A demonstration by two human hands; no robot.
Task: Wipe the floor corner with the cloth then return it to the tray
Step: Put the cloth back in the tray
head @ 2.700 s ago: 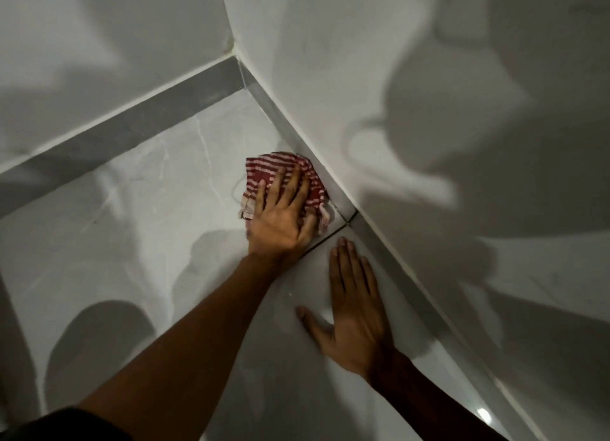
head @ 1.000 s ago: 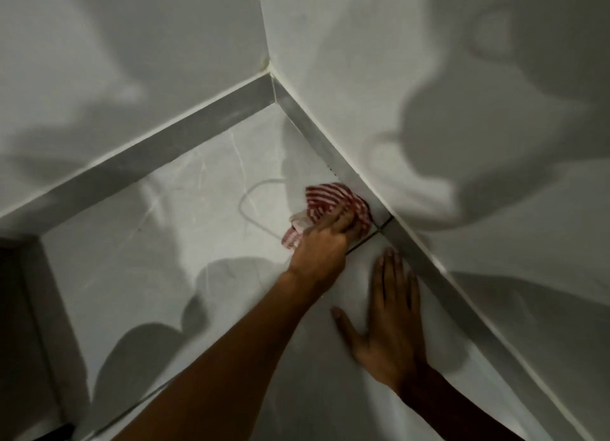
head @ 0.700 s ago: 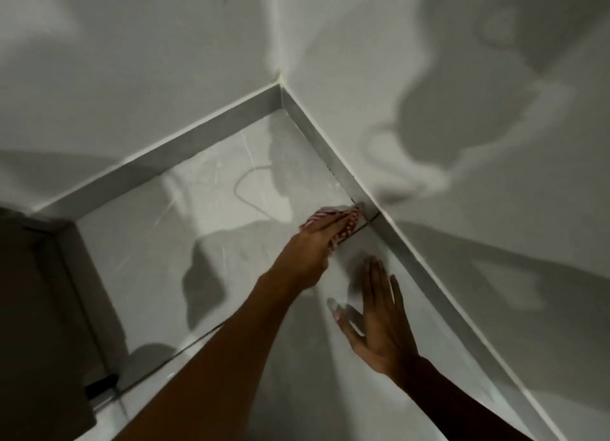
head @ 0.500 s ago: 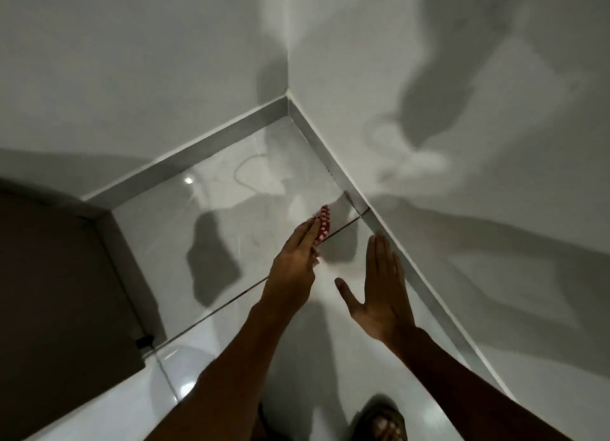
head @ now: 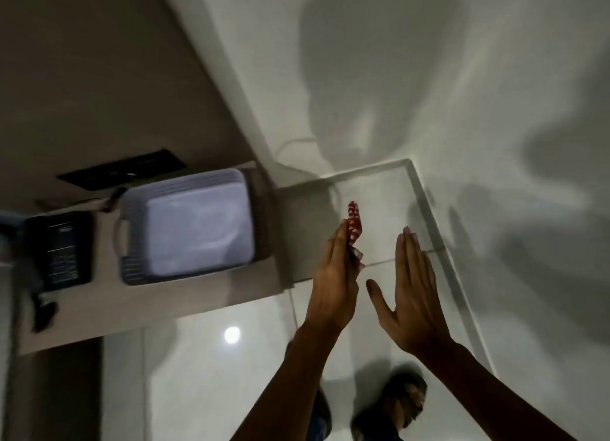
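Note:
My left hand point(head: 335, 285) holds the red-and-white striped cloth point(head: 354, 226) in the air, its fingers shut on it; only the cloth's top edge shows past the fingertips. My right hand point(head: 411, 292) is raised beside it, flat and open, holding nothing. The floor corner point(head: 407, 164) lies beyond both hands, where the grey skirting meets. A pale lilac tray point(head: 132, 269) with handles stands on a beige surface to the left of my hands; nothing shows inside it.
A dark flat device point(head: 59, 250) lies left of the tray on the beige table point(head: 185, 303). A dark panel point(head: 122, 173) sits behind the tray. My feet point(head: 392, 407) stand on the glossy white floor below. White walls close the right side.
Both hands have lifted off the floor, the left one taking the cloth up with it. The view has swung left and back, so the table and tray have come into sight.

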